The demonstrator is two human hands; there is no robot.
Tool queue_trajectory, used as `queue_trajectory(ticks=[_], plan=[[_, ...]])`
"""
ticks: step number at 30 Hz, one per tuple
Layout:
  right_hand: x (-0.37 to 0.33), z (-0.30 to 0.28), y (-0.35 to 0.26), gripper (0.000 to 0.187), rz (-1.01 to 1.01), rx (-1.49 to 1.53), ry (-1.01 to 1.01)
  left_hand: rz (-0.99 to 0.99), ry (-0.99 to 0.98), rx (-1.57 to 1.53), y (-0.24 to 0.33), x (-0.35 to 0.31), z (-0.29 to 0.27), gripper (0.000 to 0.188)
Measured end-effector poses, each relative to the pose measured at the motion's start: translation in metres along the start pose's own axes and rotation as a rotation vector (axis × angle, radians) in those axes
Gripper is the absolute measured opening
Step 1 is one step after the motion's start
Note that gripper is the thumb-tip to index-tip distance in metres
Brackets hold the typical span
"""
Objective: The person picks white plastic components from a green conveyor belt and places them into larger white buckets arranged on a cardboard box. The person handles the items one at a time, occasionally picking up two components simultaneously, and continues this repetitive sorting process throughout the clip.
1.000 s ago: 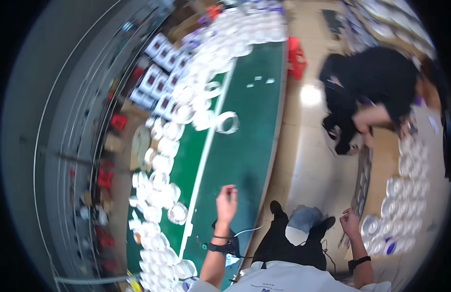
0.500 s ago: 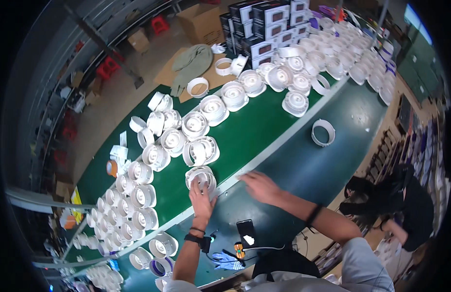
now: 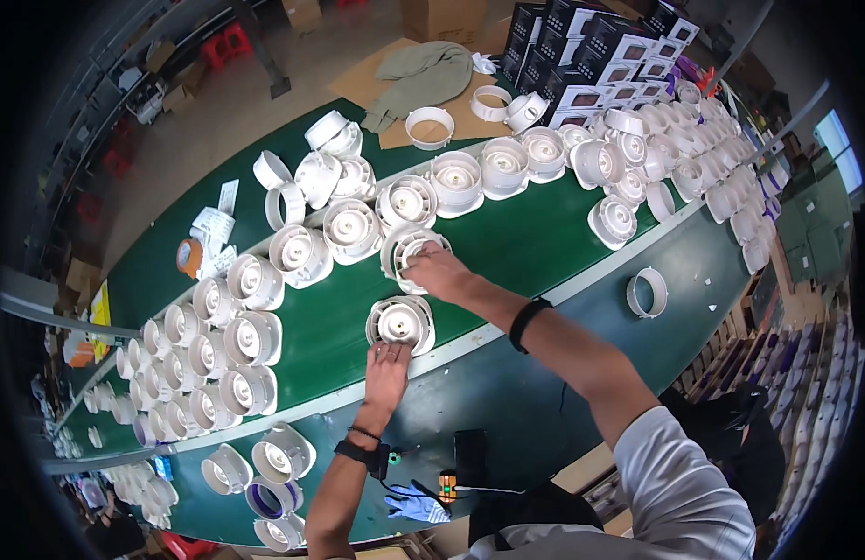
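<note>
A white round plastic housing [image 3: 401, 320] with a squarish flange lies on the green belt before me. My left hand [image 3: 388, 373] has its fingers curled at this housing's near rim, gripping the edge. Just beyond it stands another white housing [image 3: 392, 258], partly covered by my right hand [image 3: 437, 269]. The right fingers are bent together over a white ring-shaped part [image 3: 421, 245] at its top; the fingertips are partly hidden. Rows of similar white housings [image 3: 350, 230] stand along the belt's far side.
The green belt [image 3: 507, 252] is bordered by a pale rail [image 3: 479, 341]. On the near table lie a loose white ring [image 3: 646, 292], a black phone [image 3: 470, 455], a blue glove [image 3: 417, 504] and several housings [image 3: 283, 452]. Boxes [image 3: 591, 56] are stacked at the far right.
My right hand has moved from above the rail onto the farther housing. My left hand has drawn back from inside the nearer housing to its near rim. The view has shifted.
</note>
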State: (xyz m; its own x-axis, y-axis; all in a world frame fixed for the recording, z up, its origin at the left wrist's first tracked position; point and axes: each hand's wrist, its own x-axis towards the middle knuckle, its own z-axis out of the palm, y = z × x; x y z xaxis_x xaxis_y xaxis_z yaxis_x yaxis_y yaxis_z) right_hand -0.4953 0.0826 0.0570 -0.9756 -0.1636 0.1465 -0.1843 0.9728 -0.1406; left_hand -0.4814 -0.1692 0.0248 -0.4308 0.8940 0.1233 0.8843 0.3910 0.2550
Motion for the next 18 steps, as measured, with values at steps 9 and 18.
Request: queue_trajectory(ticks=[9,18], plan=[[-0.042,0.004,0.011,0.027,0.224,0.201,-0.061,0.044,-0.004,-0.014,0.010,0.018,0.009,0.030],[-0.036,0.020,0.005,0.025,0.256,0.176,0.040,0.051,-0.025,0.123,0.015,0.032,0.018,0.021]])
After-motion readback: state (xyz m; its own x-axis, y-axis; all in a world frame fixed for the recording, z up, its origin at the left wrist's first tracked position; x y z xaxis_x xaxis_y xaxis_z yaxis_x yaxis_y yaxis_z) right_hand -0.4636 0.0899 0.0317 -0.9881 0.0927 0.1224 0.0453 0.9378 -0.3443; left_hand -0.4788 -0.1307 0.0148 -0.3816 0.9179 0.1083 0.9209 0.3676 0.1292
